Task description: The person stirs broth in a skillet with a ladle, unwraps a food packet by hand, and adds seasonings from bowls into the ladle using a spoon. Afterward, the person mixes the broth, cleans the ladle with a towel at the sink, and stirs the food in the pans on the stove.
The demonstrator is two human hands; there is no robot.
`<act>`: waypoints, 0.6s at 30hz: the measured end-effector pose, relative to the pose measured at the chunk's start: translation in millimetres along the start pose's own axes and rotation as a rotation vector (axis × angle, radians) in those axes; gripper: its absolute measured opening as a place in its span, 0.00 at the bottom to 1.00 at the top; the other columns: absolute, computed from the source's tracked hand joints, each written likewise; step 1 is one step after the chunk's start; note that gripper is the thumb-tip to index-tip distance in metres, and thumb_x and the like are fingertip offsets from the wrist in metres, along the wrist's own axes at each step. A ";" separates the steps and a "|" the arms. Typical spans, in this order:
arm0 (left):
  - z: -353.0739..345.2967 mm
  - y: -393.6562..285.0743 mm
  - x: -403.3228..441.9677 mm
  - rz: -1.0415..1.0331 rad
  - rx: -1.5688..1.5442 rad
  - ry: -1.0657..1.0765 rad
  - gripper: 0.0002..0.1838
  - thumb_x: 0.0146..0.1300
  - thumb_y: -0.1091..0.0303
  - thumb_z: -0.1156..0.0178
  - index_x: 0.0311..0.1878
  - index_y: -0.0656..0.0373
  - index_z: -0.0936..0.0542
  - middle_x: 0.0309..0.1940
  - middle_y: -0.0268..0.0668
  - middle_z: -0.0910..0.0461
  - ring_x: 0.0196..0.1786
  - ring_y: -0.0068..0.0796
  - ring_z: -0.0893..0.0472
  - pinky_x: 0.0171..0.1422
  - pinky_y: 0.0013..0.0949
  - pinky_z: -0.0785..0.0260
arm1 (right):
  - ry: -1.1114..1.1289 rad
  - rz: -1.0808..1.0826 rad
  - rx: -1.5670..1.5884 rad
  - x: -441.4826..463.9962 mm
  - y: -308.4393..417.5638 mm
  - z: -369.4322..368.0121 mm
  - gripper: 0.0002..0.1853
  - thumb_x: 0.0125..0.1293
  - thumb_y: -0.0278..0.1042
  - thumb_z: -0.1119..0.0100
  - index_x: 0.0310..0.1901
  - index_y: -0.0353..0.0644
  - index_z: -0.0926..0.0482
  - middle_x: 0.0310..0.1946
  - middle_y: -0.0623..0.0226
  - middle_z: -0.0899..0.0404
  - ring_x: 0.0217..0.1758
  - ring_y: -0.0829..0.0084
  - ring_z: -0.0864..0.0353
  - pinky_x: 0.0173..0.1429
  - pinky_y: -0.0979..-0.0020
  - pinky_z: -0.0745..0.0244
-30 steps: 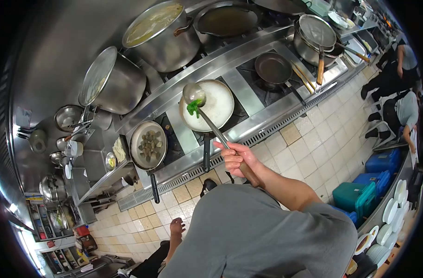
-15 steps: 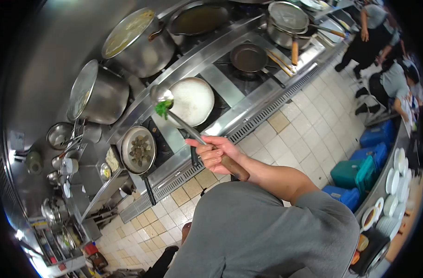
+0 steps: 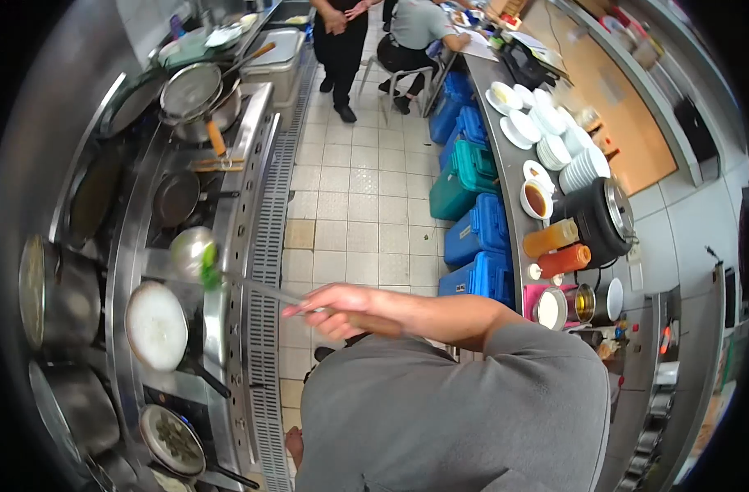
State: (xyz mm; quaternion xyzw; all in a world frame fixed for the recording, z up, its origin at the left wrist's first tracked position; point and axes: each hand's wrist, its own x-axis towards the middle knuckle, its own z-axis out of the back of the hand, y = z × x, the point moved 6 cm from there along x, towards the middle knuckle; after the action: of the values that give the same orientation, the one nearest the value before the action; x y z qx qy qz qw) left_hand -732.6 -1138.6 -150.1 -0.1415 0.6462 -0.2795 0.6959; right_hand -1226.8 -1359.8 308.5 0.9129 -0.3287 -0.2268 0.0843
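Observation:
My right hand [image 3: 333, 312] is closed round the brown handle of a long ladle [image 3: 195, 250]. The ladle's bowl is over the stove's front part, beyond the pan of white liquid [image 3: 156, 326], and bright green leaves [image 3: 209, 269] hang at its edge. Motion blurs the bowl and leaves. My left hand [image 3: 294, 444] shows only as a small patch of skin low beside my shirt; its fingers are not clear. Nearer the bottom left, a pan [image 3: 173, 440] holds several small brownish-grey pieces.
Large pots [image 3: 71, 291] line the stove's back. A small dark pan [image 3: 176, 199] and strainers [image 3: 191, 90] stand farther along it. Blue bins [image 3: 477, 230] sit under the right counter, which carries plates [image 3: 583, 170], bottles and a sauce bowl [image 3: 537, 199]. Two people are at the far end.
My view has swung to the right, so the stove now lies on the left and the right counter shows fully. The ladle, still in my right hand, has moved away from above the white-liquid pan.

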 end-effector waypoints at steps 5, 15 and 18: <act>-54.2 -60.9 20.3 -0.300 0.263 0.194 0.08 0.68 0.67 0.50 0.31 0.57 0.29 0.27 0.35 0.28 0.28 0.24 0.30 0.29 0.33 0.38 | -0.204 0.347 0.010 -141.6 75.4 94.7 0.19 0.76 0.41 0.47 0.64 0.45 0.28 0.23 0.83 0.40 0.17 0.87 0.44 0.19 0.78 0.49; -192.0 -131.0 -39.1 0.199 -0.106 -0.193 0.15 0.68 0.56 0.41 0.53 0.51 0.23 0.40 0.33 0.21 0.35 0.29 0.20 0.32 0.36 0.29 | -1.185 1.024 -0.255 -463.1 361.5 244.1 0.09 0.75 0.38 0.45 0.48 0.43 0.24 0.23 0.81 0.33 0.19 0.86 0.37 0.22 0.81 0.40; -237.9 -153.8 -52.9 0.129 -0.100 -0.131 0.16 0.69 0.55 0.40 0.55 0.51 0.23 0.42 0.33 0.20 0.37 0.29 0.19 0.35 0.35 0.28 | -1.305 1.017 -0.306 -537.6 438.9 341.0 0.11 0.75 0.38 0.45 0.34 0.45 0.31 0.21 0.76 0.33 0.19 0.81 0.35 0.21 0.77 0.38</act>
State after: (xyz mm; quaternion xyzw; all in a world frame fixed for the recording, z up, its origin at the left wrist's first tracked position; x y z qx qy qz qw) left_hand -997.5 -1192.9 -50.6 -0.1521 0.6203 -0.1919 0.7452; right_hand -1999.7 -1356.1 333.3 0.3179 -0.6483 -0.6857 0.0922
